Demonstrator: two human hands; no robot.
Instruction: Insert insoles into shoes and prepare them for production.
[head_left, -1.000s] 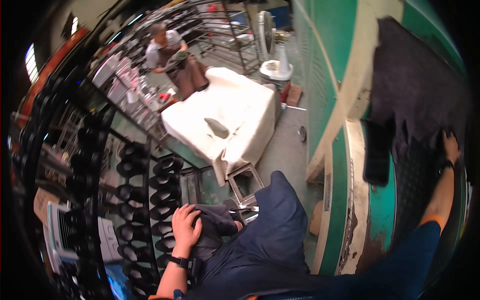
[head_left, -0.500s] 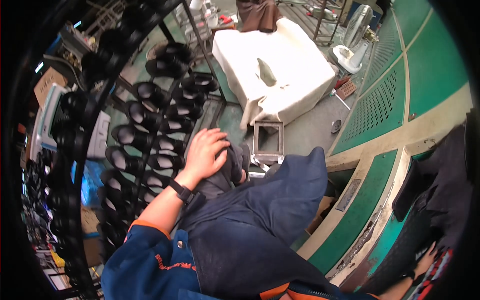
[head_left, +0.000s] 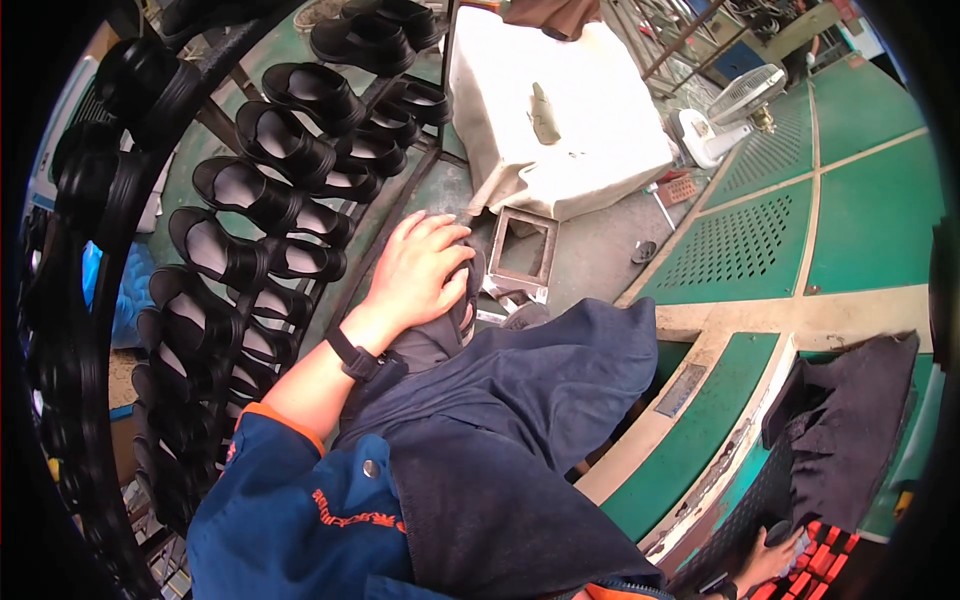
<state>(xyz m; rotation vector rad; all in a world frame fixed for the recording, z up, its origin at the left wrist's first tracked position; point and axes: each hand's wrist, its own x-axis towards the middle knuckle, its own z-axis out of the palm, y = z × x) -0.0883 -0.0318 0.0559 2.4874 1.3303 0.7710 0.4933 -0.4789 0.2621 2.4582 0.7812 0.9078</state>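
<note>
My left hand (head_left: 420,268) lies over my bent knee in grey trousers (head_left: 432,345), its fingers stretched out and holding nothing. A black band circles that wrist. At the lower right my right hand (head_left: 762,562) shows small near the rim, beside red and black blocks (head_left: 822,562) and a small dark round piece (head_left: 778,533). Its fingers are too small and partly hidden to tell whether they grip anything. A dark cloth (head_left: 850,430) hangs over the green machine housing just above that hand. Dark blue cloth (head_left: 540,390) covers my lap.
A rack of black shoes (head_left: 262,190) stands close on my left. Ahead are a metal square-framed stool (head_left: 522,250) and a table under white cloth (head_left: 490,110) with a greenish piece (head_left: 544,115) on it. A fan (head_left: 745,95) and green panels (head_left: 740,245) line the right.
The view has shifted, and the shoe rack appears larger and nearer. My left hand stays on the knee. My right hand now appears lower and further left, beside the red and black blocks.
</note>
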